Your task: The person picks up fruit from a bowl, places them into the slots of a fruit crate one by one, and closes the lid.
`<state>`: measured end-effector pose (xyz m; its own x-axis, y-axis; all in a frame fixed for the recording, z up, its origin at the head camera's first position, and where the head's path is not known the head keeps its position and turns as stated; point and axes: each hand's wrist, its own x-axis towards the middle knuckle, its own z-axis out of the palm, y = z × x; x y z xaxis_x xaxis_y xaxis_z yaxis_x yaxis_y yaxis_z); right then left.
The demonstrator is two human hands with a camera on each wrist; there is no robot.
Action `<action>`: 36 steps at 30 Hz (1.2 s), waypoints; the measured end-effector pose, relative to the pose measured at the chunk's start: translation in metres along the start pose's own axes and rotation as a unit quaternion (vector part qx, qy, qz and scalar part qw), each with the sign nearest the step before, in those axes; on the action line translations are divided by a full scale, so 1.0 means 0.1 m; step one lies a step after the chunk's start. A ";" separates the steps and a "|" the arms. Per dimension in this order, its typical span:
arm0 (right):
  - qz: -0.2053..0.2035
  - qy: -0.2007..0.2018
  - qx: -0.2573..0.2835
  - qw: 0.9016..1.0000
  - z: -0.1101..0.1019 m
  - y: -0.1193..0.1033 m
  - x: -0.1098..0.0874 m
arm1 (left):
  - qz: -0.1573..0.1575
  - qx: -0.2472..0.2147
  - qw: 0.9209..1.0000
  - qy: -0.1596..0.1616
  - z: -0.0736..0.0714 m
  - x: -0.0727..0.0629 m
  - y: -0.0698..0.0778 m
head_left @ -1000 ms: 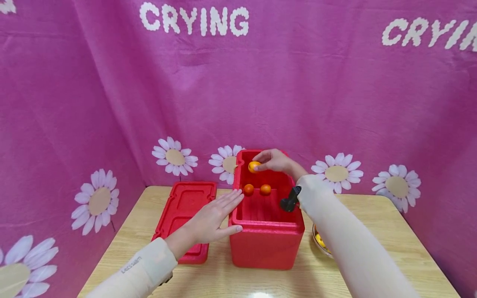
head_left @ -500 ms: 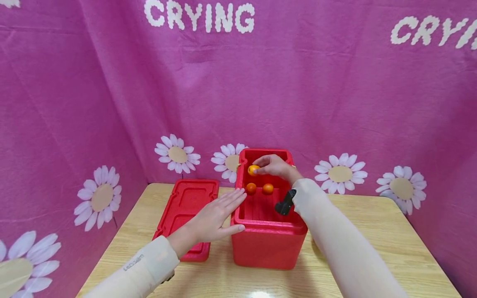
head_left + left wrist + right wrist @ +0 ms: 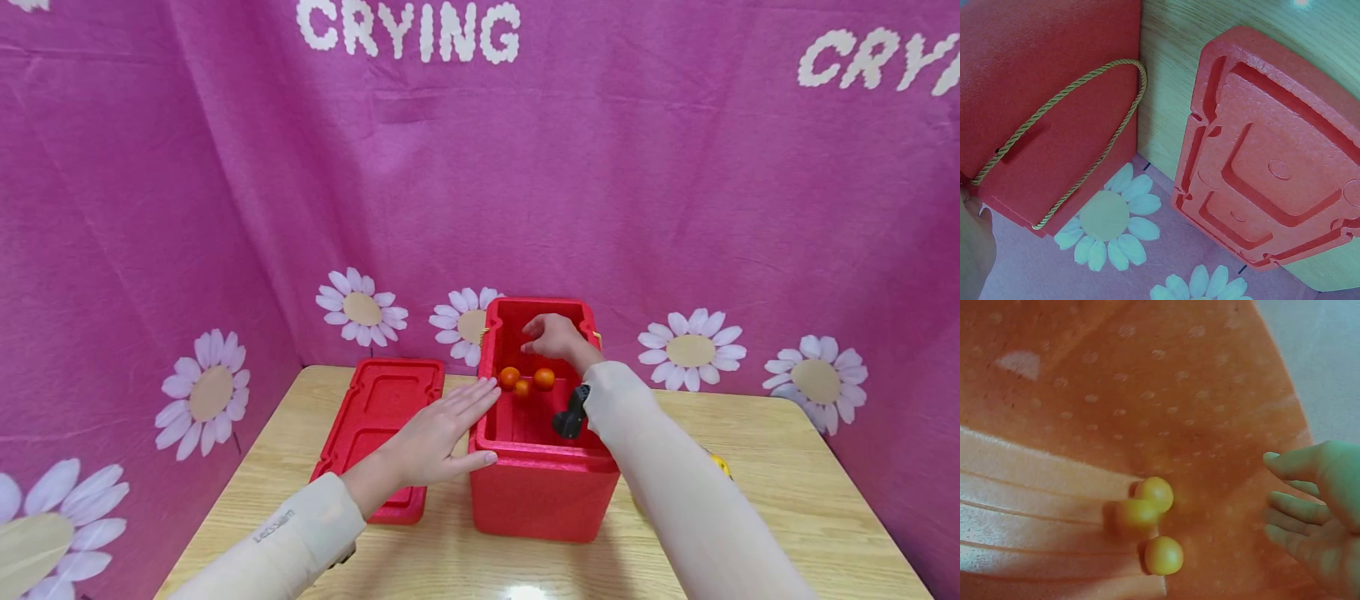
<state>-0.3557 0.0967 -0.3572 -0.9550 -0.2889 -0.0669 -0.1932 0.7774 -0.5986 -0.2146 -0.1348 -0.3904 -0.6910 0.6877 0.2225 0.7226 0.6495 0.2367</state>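
Note:
A red foam box (image 3: 543, 500) stands uncovered on the table. My left hand (image 3: 442, 433) rests with straight fingers on its left rim, thumb by the front corner. Inside the box, over its far half, is my right hand (image 3: 557, 337), its fingers apart and holding nothing. Three small round orange fruits lie close together below: a left one (image 3: 510, 377), a right one (image 3: 543, 379) and a blurred middle one (image 3: 1138, 514). The right wrist view shows the right hand (image 3: 1310, 512) with a gap between thumb and fingers, away from the fruits.
The red lid (image 3: 386, 392) lies left of the box. A twisted gold rope handle (image 3: 1054, 100) hangs on the box's side. Yellow fruit (image 3: 722, 465) shows from behind the right sleeve. Pink cloth with daisies (image 3: 690, 350) hangs behind the wooden table (image 3: 772, 500).
My right hand has lowered slightly into the box and let go of the orange fruit, which has dropped between the other two. The left hand stays on the rim. The view has shifted slightly.

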 end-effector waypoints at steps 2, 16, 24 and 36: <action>0.003 0.007 0.010 1.000 -0.04 -0.01 -0.01 | 0.000 0.000 1.000 0.000 0.00 0.01 0.01; -0.032 -0.010 0.044 0.998 -0.58 -0.09 -0.30 | -0.012 -0.013 1.000 -0.006 0.00 0.00 0.04; -0.090 0.047 0.030 0.994 -0.75 0.11 -0.75 | -0.010 -0.010 1.000 -0.002 -0.02 0.00 0.04; -0.122 0.101 0.003 0.987 -0.68 0.74 -1.33 | -0.009 -0.018 1.000 -0.002 -0.01 0.00 0.06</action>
<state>-0.2587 0.2303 -0.3381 -0.9056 -0.3490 0.2409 -0.4225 0.6953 -0.5814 -0.2109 -0.1312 -0.3879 -0.7040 0.6774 0.2136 0.7087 0.6501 0.2741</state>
